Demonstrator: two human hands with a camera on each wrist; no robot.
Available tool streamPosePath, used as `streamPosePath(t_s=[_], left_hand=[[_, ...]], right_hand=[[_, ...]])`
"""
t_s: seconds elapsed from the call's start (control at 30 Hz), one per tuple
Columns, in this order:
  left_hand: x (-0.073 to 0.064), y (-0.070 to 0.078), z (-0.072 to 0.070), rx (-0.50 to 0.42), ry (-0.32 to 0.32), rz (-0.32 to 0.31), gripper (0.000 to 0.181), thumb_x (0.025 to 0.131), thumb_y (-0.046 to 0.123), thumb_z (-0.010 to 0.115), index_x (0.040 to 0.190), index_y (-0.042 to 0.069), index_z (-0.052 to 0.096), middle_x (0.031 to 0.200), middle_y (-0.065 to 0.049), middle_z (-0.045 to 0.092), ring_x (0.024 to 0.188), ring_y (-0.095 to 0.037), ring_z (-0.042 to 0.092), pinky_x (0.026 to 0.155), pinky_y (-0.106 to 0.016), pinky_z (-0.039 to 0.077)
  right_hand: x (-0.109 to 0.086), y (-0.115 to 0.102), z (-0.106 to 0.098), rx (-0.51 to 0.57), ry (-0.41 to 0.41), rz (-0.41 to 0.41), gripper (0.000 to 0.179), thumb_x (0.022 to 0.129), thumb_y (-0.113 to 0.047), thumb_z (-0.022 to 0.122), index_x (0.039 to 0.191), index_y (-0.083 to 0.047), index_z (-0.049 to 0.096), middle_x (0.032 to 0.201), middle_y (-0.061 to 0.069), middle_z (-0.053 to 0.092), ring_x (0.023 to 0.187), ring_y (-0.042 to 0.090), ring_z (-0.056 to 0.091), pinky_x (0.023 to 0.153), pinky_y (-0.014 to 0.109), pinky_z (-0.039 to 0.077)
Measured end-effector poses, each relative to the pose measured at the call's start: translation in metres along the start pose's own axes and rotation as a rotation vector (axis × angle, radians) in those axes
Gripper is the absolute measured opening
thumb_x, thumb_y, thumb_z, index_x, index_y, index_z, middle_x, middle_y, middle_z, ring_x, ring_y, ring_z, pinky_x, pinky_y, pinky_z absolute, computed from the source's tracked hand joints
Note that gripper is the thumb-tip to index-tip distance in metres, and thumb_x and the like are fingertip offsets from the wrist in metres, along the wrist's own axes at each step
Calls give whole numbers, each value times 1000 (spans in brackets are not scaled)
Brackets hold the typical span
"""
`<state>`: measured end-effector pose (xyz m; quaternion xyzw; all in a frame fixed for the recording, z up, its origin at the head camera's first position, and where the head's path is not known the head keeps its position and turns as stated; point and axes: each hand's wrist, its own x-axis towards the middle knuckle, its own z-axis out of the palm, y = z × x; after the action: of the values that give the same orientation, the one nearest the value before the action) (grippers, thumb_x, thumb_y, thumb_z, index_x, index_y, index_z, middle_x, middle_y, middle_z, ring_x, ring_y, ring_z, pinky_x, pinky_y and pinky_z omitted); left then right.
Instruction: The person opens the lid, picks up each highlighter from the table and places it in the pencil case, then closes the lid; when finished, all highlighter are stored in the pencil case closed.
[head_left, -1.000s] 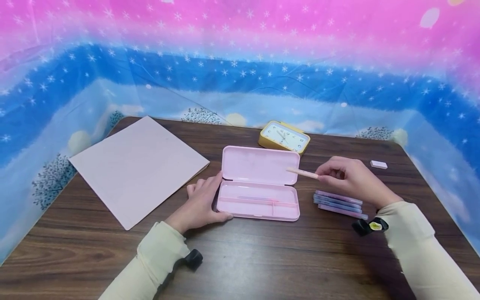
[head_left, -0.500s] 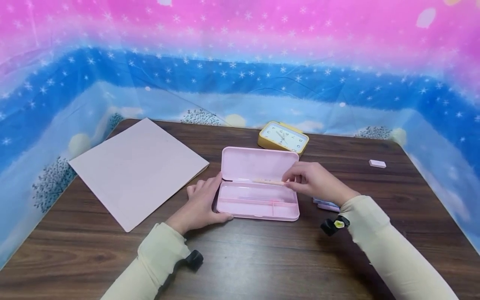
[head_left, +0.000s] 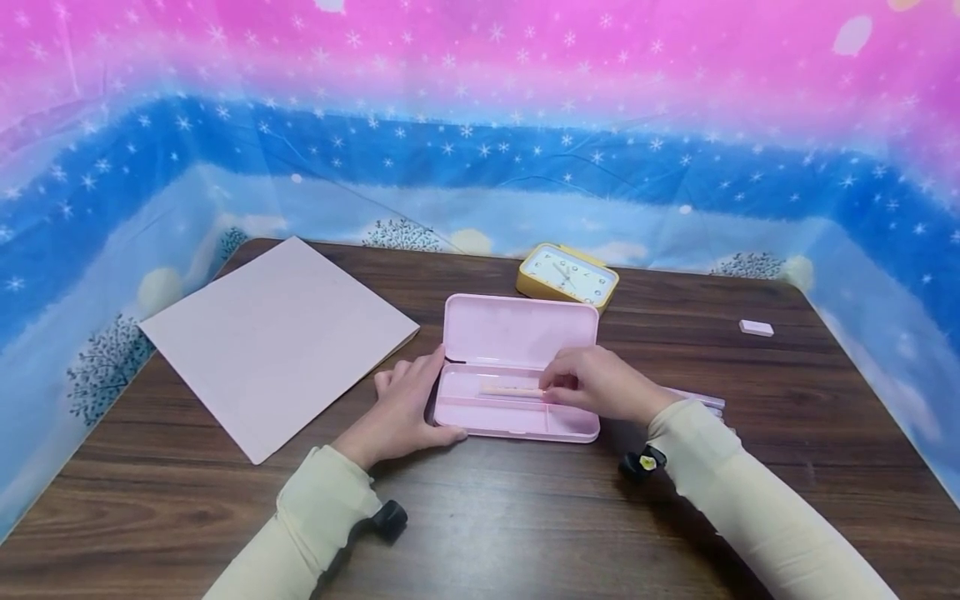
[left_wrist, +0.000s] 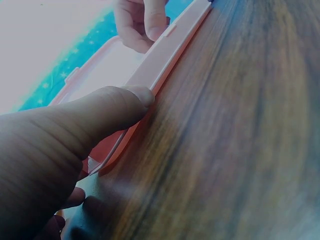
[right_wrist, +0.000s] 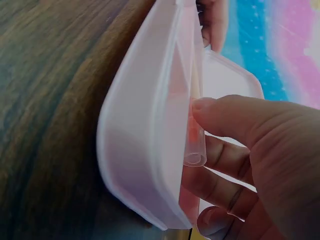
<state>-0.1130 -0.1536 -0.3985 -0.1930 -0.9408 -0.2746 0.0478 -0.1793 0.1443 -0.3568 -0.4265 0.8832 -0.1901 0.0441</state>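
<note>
A pink pencil case (head_left: 517, 329) lies open in the middle of the table, its lid tilted back. My left hand (head_left: 401, 412) grips the case's left end, thumb on the front edge and index finger near the hinge. With thumb and fingers, my right hand (head_left: 600, 383) pinches one end of a slim pale peach pen (head_left: 510, 391). The pen lies lengthwise over the long rear compartment, behind the divider. From the right wrist, the pen's clear round end (right_wrist: 195, 150) shows beside the thumb. Further pens (head_left: 701, 400) lie right of the case, mostly hidden behind the right wrist.
Behind the case stands a yellow clock (head_left: 567, 275), close to the lid. A white eraser (head_left: 756, 327) lies at the far right. On the left is a flat, pale pink square folder (head_left: 277, 346). A patterned cloth (head_left: 480, 150) hangs behind the table.
My right hand has moved left with the pen, from above the other pens to inside the case, and lowered it into the rear compartment. The left hand has stayed in place.
</note>
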Motion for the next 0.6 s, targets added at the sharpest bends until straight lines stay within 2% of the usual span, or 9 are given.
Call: streamPosePath(t_s=[0.27,0.6], left_hand=[[1,0,-1,5,-11,-10,113,71,46,84,154,0,25,146,-13,47,111,-28,42,87,-46,22],[0,0,0,0,-5,-5,113,71,47,84,154,0,25,146,-14,48,110,-28,43,88,-46,22]], right_hand=[[-2,-3,1,-90,32,-18,10,89,-17,73,98,-19,76,89,-9,66,77,6,58,74,28,51],[-4,-4,1,-74,49,18,10,88,-15,74,98,-19,75,91,-8,67,78,7,60,76,29,51]])
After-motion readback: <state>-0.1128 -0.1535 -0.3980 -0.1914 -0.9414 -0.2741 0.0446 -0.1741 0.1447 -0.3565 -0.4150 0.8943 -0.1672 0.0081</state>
